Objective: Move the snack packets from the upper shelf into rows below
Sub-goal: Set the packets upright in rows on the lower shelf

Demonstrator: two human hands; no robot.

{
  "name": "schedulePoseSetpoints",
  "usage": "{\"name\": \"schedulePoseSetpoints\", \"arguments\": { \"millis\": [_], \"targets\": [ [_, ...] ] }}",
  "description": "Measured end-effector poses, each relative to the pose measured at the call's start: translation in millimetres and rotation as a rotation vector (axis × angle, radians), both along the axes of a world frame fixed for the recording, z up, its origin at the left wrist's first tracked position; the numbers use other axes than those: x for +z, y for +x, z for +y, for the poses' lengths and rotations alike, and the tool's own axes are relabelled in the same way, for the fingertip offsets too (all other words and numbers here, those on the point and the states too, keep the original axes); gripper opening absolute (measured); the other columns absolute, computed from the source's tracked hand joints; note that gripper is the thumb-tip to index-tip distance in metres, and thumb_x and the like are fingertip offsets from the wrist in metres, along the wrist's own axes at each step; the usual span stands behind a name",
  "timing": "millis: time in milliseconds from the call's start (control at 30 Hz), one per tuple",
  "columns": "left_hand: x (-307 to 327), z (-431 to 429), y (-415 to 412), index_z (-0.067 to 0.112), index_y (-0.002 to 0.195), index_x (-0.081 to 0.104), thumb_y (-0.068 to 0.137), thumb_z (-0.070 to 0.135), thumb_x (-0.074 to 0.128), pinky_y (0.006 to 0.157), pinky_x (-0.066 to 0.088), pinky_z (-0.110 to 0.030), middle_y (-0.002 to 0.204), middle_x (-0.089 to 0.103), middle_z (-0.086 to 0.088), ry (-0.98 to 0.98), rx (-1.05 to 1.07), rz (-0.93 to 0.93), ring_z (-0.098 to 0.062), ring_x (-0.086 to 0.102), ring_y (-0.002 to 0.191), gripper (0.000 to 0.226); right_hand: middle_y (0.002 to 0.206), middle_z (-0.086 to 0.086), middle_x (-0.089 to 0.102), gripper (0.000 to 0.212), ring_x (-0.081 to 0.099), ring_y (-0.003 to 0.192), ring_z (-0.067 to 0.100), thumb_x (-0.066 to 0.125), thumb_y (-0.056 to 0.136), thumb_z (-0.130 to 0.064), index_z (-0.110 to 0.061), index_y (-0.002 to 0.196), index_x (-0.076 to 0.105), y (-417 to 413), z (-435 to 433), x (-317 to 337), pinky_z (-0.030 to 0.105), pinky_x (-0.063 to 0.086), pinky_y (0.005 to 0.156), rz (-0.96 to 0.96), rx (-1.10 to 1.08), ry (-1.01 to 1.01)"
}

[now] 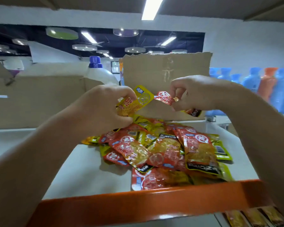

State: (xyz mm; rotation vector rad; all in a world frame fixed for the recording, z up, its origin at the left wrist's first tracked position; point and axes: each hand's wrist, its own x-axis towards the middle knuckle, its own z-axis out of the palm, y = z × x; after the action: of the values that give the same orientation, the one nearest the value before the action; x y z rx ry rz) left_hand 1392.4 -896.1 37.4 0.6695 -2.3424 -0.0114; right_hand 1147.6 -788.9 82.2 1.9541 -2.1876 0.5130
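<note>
A heap of red and yellow snack packets [167, 151] lies on the white upper shelf [88, 169] behind its orange front edge [138, 205]. My left hand [103, 107] is raised above the heap and grips a yellow packet [138, 102]. To its right, my right hand [195, 92] pinches a red packet [166, 98] at about the same height. Several packets stand in a row on the lower shelf [252, 217] at the bottom right, partly cut off by the frame.
An upright piece of cardboard [167, 71] stands behind the heap. A cardboard box [39, 99] fills the left side, with a white bottle with a purple cap [97, 69] behind it. Blue and orange bottles [261, 82] line the shelf at the right.
</note>
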Motion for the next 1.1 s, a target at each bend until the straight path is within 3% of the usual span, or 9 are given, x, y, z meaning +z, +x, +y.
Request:
{"name": "schedulePoseSetpoints", "arguments": {
  "millis": [100, 367, 533, 700, 800, 1000, 1100],
  "targets": [
    [0.5, 32.6, -29.4, 0.046, 0.11, 0.067, 0.067, 0.039, 0.091, 0.079, 0.049, -0.031, 0.103, 0.063, 0.014, -0.031, -0.068, 0.023, -0.01, 0.061, 0.092, 0.05, 0.093, -0.009, 0.065, 0.027, 0.059, 0.079, 0.013, 0.084, 0.075, -0.045, -0.031, 0.089, 0.066, -26.6, 41.0, -5.6, 0.032, 0.049, 0.071, -0.059, -0.01, -0.107],
    [-9.5, 136.3, -148.5, 0.047, 0.109, 0.067, 0.065, 0.05, 0.083, 0.072, 0.042, -0.012, 0.105, 0.061, 0.013, -0.007, -0.254, 0.101, -0.004, 0.059, 0.089, 0.047, 0.087, -0.01, 0.063, 0.022, 0.056, 0.064, 0.002, 0.082, 0.076, -0.041, -0.027, 0.084, 0.066, -122.0, 168.1, -32.8, 0.029, 0.043, 0.062, -0.197, -0.06, -0.265],
    [-25.1, 215.6, -233.7, 0.043, 0.112, 0.068, 0.068, 0.05, 0.084, 0.077, 0.054, -0.033, 0.102, 0.057, 0.015, 0.045, -0.351, 0.112, -0.007, 0.059, 0.087, 0.048, 0.061, -0.023, 0.06, 0.022, 0.051, 0.046, 0.001, 0.084, 0.079, -0.034, -0.022, 0.084, 0.066, -189.1, 263.8, -66.6, 0.024, 0.04, 0.052, -0.315, -0.121, -0.287],
    [-52.0, 284.6, -310.7, 0.048, 0.116, 0.065, 0.073, 0.045, 0.086, 0.078, 0.046, -0.025, 0.106, 0.055, 0.021, 0.105, -0.435, 0.106, 0.0, 0.056, 0.094, 0.048, 0.052, -0.013, 0.058, 0.022, 0.047, 0.039, 0.002, 0.082, 0.083, -0.029, -0.019, 0.08, 0.063, -242.5, 341.0, -97.1, 0.018, 0.04, 0.046, -0.354, -0.186, -0.245],
    [-71.6, 308.2, -347.8, 0.048, 0.115, 0.064, 0.074, 0.042, 0.087, 0.076, 0.043, -0.018, 0.105, 0.055, 0.023, 0.144, -0.464, 0.126, 0.001, 0.055, 0.091, 0.047, 0.066, -0.004, 0.062, 0.019, 0.055, 0.052, 0.003, 0.08, 0.082, -0.035, -0.024, 0.082, 0.064, -267.4, 369.8, -109.6, 0.013, 0.038, 0.048, -0.278, -0.256, -0.228],
    [-111.3, 316.6, -404.8, 0.047, 0.117, 0.064, 0.072, 0.044, 0.086, 0.08, 0.048, -0.025, 0.108, 0.056, 0.02, 0.239, -0.46, 0.077, -0.004, 0.056, 0.098, 0.05, 0.096, -0.01, 0.055, 0.017, 0.053, 0.087, 0.002, 0.074, 0.085, -0.045, -0.031, 0.09, 0.066, -323.9, 381.3, -146.3, 0.027, 0.038, 0.07, -0.245, -0.338, -0.195],
    [-132.2, 304.8, -431.1, 0.047, 0.119, 0.063, 0.076, 0.045, 0.085, 0.084, 0.047, -0.024, 0.114, 0.054, 0.022, 0.278, -0.452, 0.057, -0.004, 0.056, 0.103, 0.049, 0.101, -0.011, 0.054, 0.019, 0.053, 0.094, 0.007, 0.075, 0.084, -0.047, -0.033, 0.092, 0.065, -350.1, 367.1, -167.0, 0.032, 0.038, 0.075, -0.261, -0.369, -0.186]
  ]
}}
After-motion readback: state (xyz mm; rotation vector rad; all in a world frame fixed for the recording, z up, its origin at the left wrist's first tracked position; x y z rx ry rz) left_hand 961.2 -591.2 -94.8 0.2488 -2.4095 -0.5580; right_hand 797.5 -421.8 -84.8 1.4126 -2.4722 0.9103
